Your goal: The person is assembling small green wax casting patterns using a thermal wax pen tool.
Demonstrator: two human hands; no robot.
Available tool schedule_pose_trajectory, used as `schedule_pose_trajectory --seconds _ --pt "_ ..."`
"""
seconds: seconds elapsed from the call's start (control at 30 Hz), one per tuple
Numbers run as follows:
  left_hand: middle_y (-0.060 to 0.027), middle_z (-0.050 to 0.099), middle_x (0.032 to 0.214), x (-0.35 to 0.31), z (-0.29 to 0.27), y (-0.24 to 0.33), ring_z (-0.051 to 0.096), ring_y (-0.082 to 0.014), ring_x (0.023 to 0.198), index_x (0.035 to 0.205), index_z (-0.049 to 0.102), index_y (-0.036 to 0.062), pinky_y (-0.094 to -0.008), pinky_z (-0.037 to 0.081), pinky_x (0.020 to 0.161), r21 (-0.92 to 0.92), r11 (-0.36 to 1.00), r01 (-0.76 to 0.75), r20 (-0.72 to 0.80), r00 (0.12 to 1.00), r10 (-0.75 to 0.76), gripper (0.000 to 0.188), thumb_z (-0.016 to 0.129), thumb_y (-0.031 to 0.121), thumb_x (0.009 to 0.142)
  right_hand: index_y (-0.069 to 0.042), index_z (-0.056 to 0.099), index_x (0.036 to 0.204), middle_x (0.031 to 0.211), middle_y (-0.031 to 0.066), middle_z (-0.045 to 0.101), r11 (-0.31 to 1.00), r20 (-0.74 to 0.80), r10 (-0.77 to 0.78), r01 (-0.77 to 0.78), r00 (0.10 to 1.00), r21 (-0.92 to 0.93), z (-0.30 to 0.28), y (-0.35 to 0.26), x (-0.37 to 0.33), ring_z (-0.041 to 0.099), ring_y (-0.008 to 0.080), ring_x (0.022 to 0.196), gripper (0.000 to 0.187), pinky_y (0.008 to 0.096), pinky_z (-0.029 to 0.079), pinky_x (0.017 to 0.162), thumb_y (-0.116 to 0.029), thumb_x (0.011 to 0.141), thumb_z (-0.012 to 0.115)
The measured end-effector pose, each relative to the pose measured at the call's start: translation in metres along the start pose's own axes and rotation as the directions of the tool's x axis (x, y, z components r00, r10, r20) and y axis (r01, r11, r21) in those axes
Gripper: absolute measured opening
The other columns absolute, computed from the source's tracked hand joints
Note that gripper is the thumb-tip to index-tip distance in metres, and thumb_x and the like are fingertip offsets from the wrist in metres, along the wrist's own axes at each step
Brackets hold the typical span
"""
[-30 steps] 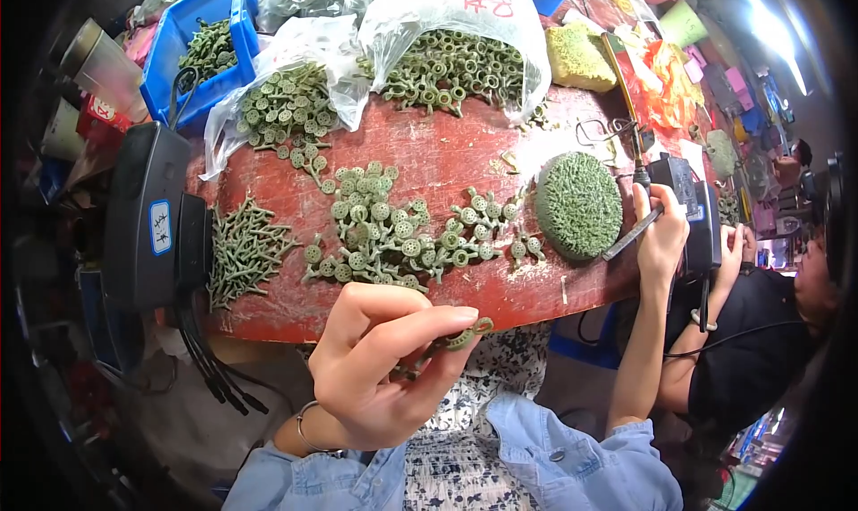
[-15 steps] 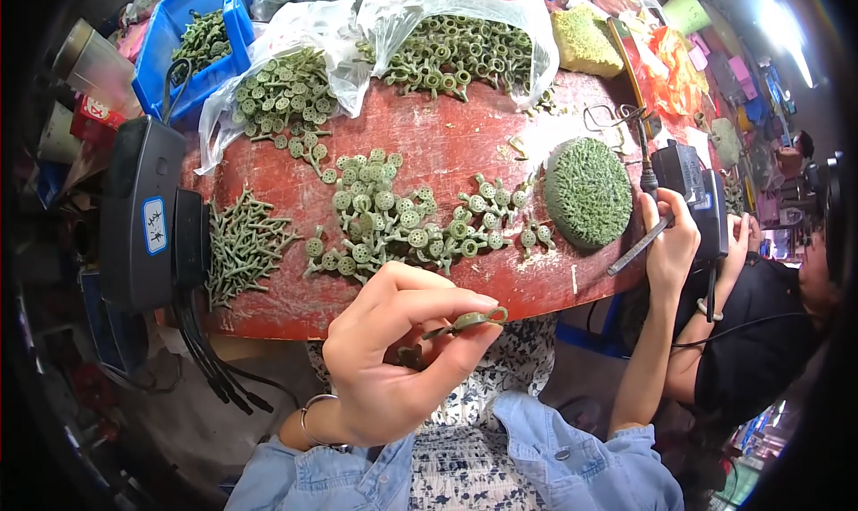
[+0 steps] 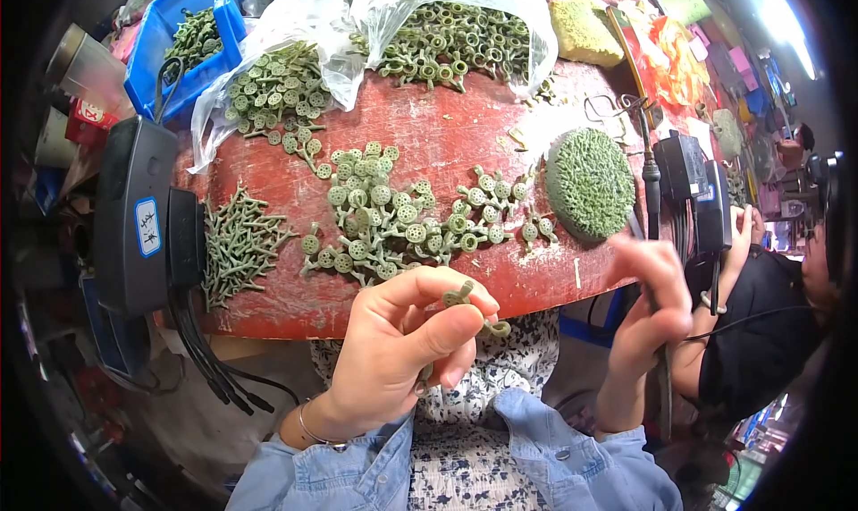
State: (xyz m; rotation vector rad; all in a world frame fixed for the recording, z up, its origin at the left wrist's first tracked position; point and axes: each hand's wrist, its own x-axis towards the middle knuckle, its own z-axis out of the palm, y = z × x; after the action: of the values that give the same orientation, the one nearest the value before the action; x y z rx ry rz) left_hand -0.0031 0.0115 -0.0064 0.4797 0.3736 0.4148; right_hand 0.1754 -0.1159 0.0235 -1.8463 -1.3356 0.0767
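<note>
My left hand point(image 3: 407, 346) is closed, pinching a small green ring-ended piece point(image 3: 458, 294) between thumb and fingers; its open ring end pokes out past the fingertips. Another bit of green shows under the curled fingers. On the right, my right hand point(image 3: 651, 310) is raised off the table edge and smeared by motion. A thin dark metal strip point(image 3: 664, 390) hangs down from its grip. Beyond that hand a black-handled pen-like tool point(image 3: 651, 185) stands upright by a wire holder. Green pieces with perforated round heads point(image 3: 380, 211) lie loose on the red table point(image 3: 429, 135).
Green stems point(image 3: 239, 247) are heaped at left beside a black device point(image 3: 143, 216). A round green textured block point(image 3: 590, 185) sits at right. Bags of green parts point(image 3: 456, 46) and a blue bin point(image 3: 183, 64) line the back. Another person's arm point(image 3: 735, 256) is at far right.
My right hand has left the pen-like tool by the holder and drawn back toward me with the metal strip. My left hand has turned the green piece between its fingers.
</note>
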Motion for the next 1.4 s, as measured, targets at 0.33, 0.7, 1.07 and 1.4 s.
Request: schedule_pose_trajectory --seconds 0.33,0.7,1.07,1.4 --pt "-0.0072 0.05 0.087 -0.003 0.009 0.002 0.038 -0.0012 0.043 0.098 0.044 0.0041 -0.0135 0.029 0.035 -0.188 0.95 0.248 0.003 0.968 -0.252 0.021 0.049 0.024 0.092 0.007 0.058 0.101 0.07 0.0137 0.065 0.866 0.1 0.045 -0.089 0.994 0.492 0.02 -0.046 -0.016 0.065 0.0216 0.059 0.033 0.0281 0.052 0.053 -0.002 0.072 0.071" --pt "-0.0127 0.053 0.082 -0.005 0.009 -0.011 0.043 -0.0047 0.045 0.087 0.049 0.0008 -0.0147 0.034 0.037 0.261 0.937 -0.234 -0.112 0.956 0.27 0.029 0.07 0.018 0.078 0.005 0.06 0.099 0.071 0.0143 0.064 0.87 0.115 -0.085 0.017 0.99 0.493 0.03 -0.039 -0.007 0.064 0.0203 0.057 0.03 0.0268 0.051 0.051 0.007 0.07 0.068" --pt "-0.0096 0.06 0.085 -0.002 0.005 -0.007 0.056 -0.0084 0.067 0.087 0.061 0.0004 -0.0173 0.044 0.052 0.607 0.711 -0.356 -0.127 0.839 0.529 0.022 0.073 -0.004 0.068 0.005 0.061 0.097 0.069 0.0099 0.063 0.917 0.091 0.185 -0.205 0.979 0.342 0.041 -0.011 -0.011 0.062 0.0138 0.06 0.019 0.0234 0.049 0.055 0.004 0.079 0.061" --pt "-0.0147 0.061 0.085 0.005 0.005 -0.008 0.059 -0.0176 0.076 0.088 0.057 0.0 -0.0256 0.048 0.063 0.878 0.147 -0.456 0.266 0.72 0.641 0.023 0.07 -0.004 0.07 0.006 0.061 0.094 0.073 0.0143 0.066 0.887 0.149 -0.009 -0.061 0.989 0.458 0.025 -0.039 -0.002 0.066 0.0201 0.06 0.027 0.0272 0.053 0.055 0.004 0.069 0.071"
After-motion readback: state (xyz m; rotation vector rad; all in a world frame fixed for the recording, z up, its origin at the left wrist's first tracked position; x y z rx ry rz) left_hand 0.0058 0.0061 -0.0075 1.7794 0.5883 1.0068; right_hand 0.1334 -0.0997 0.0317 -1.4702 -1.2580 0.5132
